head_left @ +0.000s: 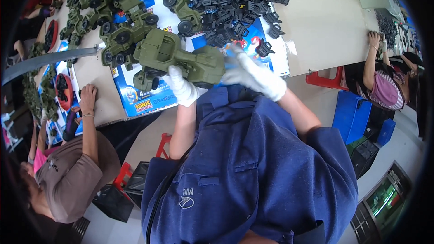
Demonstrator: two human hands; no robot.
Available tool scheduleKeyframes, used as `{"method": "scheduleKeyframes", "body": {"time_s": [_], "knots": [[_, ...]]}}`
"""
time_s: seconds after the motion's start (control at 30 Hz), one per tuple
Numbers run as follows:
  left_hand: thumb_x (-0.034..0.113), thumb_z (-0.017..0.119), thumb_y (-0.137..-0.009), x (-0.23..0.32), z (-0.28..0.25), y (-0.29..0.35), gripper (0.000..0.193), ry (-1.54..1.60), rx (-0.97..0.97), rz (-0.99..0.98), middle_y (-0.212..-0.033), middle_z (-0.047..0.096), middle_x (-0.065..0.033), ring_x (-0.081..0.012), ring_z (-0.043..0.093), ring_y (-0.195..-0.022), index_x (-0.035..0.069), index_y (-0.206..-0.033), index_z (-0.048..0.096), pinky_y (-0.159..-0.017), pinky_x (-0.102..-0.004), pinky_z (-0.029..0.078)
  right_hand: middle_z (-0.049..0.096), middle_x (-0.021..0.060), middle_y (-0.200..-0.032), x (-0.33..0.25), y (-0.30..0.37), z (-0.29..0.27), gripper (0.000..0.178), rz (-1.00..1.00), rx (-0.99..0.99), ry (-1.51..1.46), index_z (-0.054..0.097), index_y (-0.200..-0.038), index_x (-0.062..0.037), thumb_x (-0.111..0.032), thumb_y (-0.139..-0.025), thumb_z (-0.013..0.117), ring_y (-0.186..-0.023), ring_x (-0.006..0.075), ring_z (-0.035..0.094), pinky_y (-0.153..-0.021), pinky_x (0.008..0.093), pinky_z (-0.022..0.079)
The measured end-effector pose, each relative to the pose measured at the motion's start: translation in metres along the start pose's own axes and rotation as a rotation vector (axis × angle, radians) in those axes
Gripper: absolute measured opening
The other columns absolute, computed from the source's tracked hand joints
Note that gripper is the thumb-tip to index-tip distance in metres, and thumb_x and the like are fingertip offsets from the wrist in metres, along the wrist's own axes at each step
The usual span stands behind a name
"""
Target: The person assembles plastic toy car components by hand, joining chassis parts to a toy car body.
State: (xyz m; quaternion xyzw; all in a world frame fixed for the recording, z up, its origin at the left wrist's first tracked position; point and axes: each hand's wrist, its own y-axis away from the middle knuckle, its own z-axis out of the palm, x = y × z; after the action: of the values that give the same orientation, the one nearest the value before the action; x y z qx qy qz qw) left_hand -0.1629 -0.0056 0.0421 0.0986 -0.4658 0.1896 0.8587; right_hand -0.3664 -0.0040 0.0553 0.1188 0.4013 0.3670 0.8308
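A large olive-green toy jeep (205,65) with an open cab is held up over the table's near edge. My left hand (181,86), in a white glove, is closed on its underside with the thumb up along the near side. My white-gloved right hand (251,74) is beside the jeep's right end, its fingers stretched out and apart, blurred by motion. Whether they touch the jeep I cannot tell. Behind and left of it are piled more green toy vehicles (123,36) with black wheels. A heap of small black plastic parts (233,11) lies beyond the jeep.
Printed blue-and-white sheets (151,104) lie under the toys on the table (316,27). A grey strap (54,63) crosses at left. Co-workers sit left (74,176) and right (384,86). A red stool (325,79) and blue bin (350,116) stand at right.
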Motion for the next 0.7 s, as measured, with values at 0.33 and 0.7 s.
{"method": "scheduleKeyframes", "body": {"time_s": [0.33, 0.7], "knots": [[0.094, 0.036, -0.07, 0.051, 0.002, -0.027, 0.128, -0.066, -0.505, -0.697, -0.133, 0.052, -0.0146, -0.029, 0.048, -0.128, -0.002, -0.152, 0.018, -0.104, -0.0465, 0.04, 0.067, 0.0066, -0.116, -0.062, -0.021, -0.009, 0.041, -0.079, -0.05, 0.224, 0.061, -0.125, -0.0024, -0.028, -0.093, 0.064, -0.106, 0.0149, 0.062, -0.097, 0.0309, 0.047], [0.008, 0.076, -0.08, 0.016, 0.026, -0.026, 0.082, -0.313, -0.759, -1.077, -0.135, 0.054, -0.0088, -0.0183, 0.053, -0.121, 0.005, -0.149, 0.031, -0.101, -0.033, 0.044, 0.071, 0.0192, -0.095, -0.092, -0.021, -0.082, 0.054, -0.019, 1.143, 1.37, 0.071, -0.104, -0.0019, -0.05, -0.08, 0.073, -0.094, 0.0322, 0.068, -0.085, 0.0378, 0.052]]}}
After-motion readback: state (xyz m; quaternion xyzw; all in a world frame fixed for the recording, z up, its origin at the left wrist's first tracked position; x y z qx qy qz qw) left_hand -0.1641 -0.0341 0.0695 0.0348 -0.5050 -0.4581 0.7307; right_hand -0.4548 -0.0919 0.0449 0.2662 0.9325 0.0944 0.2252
